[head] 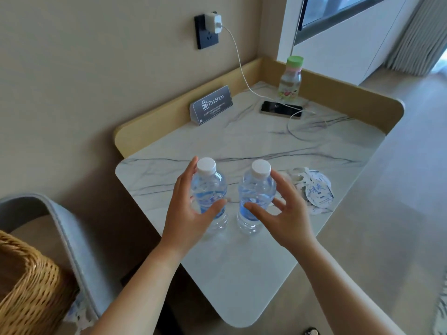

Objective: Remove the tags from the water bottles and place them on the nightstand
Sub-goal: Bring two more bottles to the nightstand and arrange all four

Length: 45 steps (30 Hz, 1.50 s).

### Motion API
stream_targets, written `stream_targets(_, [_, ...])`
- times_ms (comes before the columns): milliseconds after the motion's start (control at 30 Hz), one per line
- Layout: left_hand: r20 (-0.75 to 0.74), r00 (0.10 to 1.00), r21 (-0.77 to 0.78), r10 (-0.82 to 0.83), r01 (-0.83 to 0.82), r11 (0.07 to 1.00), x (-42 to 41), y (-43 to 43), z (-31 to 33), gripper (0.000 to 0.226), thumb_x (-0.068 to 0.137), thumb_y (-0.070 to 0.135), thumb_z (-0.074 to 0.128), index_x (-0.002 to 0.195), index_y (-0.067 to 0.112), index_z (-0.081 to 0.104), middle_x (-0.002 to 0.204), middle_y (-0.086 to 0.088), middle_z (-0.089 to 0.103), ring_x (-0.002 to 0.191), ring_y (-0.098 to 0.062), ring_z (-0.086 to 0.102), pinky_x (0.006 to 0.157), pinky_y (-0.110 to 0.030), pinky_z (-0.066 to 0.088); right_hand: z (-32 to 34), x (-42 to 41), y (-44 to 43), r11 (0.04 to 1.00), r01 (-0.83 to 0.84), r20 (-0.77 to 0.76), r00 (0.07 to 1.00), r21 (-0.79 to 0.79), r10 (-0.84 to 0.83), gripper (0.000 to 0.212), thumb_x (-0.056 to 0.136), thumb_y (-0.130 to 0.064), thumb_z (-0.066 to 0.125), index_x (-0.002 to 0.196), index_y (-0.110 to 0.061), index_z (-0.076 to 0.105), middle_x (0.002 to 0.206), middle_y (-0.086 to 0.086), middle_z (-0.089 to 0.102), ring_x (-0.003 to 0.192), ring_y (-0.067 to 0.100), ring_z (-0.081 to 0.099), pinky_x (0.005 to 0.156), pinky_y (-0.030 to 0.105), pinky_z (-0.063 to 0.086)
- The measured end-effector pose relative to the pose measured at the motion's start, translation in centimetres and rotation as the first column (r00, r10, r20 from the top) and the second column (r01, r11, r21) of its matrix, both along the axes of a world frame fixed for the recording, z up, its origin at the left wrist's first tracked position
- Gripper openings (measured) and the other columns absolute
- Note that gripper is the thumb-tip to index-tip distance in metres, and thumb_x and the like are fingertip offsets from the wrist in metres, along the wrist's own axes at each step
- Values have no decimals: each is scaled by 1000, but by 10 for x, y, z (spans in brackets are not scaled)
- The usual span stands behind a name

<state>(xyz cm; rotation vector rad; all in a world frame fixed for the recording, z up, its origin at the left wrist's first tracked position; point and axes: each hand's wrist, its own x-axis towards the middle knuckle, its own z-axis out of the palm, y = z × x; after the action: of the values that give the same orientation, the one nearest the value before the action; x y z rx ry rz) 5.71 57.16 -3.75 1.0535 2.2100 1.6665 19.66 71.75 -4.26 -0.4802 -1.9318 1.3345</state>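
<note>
Two clear water bottles with white caps stand upright side by side on the marble nightstand top (242, 274). My left hand (186, 213) wraps around the left bottle (211, 187), thumb in front and fingers behind. My right hand (287, 211) has its fingers spread around the right bottle (257, 189), thumb near its front and fingertips at its right side; whether it grips or only touches is unclear. The removed white tags (314, 189) with blue print lie flat on the nightstand, just right of the right bottle.
At the back of the nightstand stand a grey "The Shop" sign (212, 103), a phone (281, 109) on a white charging cable (242, 71), and a green-capped bottle (291, 78). A raised tan rim (350, 90) edges the back and right. A wicker basket (26, 281) sits at lower left.
</note>
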Motion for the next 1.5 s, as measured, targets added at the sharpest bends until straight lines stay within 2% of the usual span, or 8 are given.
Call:
stream_targets(100, [-14, 1000, 3, -27, 27, 1000, 1, 0, -4, 90, 75, 38, 77, 140, 59, 18, 137, 38, 31, 132, 9, 33, 103, -38, 45, -6, 0, -2, 999, 14, -3, 1000, 35, -14, 73, 68, -40, 77, 132, -43, 43, 126, -22, 51, 121, 11, 51, 92, 28, 48])
stream_targets(300, [5, 998, 4, -62, 62, 998, -4, 4, -4, 92, 69, 47, 72, 140, 60, 16, 137, 37, 32, 131, 5, 36, 104, -44, 45, -9, -3, -2, 999, 14, -47, 999, -44, -16, 77, 70, -15, 82, 130, -47, 45, 128, -14, 54, 119, 7, 53, 85, 17, 50])
stream_targets(500, [-55, 992, 2, -115, 116, 993, -3, 18, 12, 93, 72, 36, 77, 139, 61, 17, 142, 20, 41, 133, -8, 42, 105, -48, 42, -2, 13, 6, 989, 119, -63, 990, -82, -124, 75, 65, -26, 81, 117, -65, 45, 119, -34, 54, 114, -6, 53, 79, 6, 45])
stream_targets(733, [-1, 955, 79, -298, 297, 952, 31, 60, 46, 92, 61, 51, 75, 134, 67, 21, 135, 36, 42, 121, 16, 43, 79, -8, 48, 26, 66, 39, 971, 222, -71, 971, -82, -228, 74, 66, -32, 78, 124, -61, 42, 123, -31, 54, 119, -4, 51, 81, 9, 47])
stream_targets(867, [-14, 910, 40, -413, 414, 910, 67, 103, 57, 89, 63, 44, 72, 126, 75, 18, 120, 57, 33, 115, 29, 36, 75, -1, 45, 37, 108, 65, 955, 290, -74, 953, -64, -295, 74, 65, -31, 78, 120, -65, 43, 120, -33, 55, 116, -5, 54, 80, 10, 48])
stream_targets(1067, [15, 840, 15, -542, 542, 840, 142, 183, 59, 92, 64, 43, 72, 134, 65, 17, 123, 56, 33, 117, 26, 37, 82, -6, 46, 47, 197, 120, 923, 382, -38, 923, -47, -384, 73, 66, -31, 77, 123, -61, 42, 128, -19, 53, 116, -5, 53, 80, 7, 46])
stream_targets(1300, [14, 768, 52, -640, 639, 768, 249, 291, 56, 92, 66, 43, 74, 135, 66, 19, 126, 51, 37, 120, 20, 41, 75, -3, 45, 54, 313, 195, 878, 478, -1, 878, -24, -478, 72, 67, -35, 76, 123, -64, 41, 129, -14, 55, 120, 2, 53, 86, 17, 50])
stream_targets(1500, [46, 676, 69, -736, 732, 677, 334, 384, 49, 94, 68, 39, 76, 144, 49, 23, 142, 16, 46, 126, -2, 49, 81, -13, 51, 50, 404, 252, 802, 597, 43, 802, -30, -596, 76, 68, -30, 77, 124, -63, 39, 131, -13, 54, 123, 9, 52, 92, 39, 49])
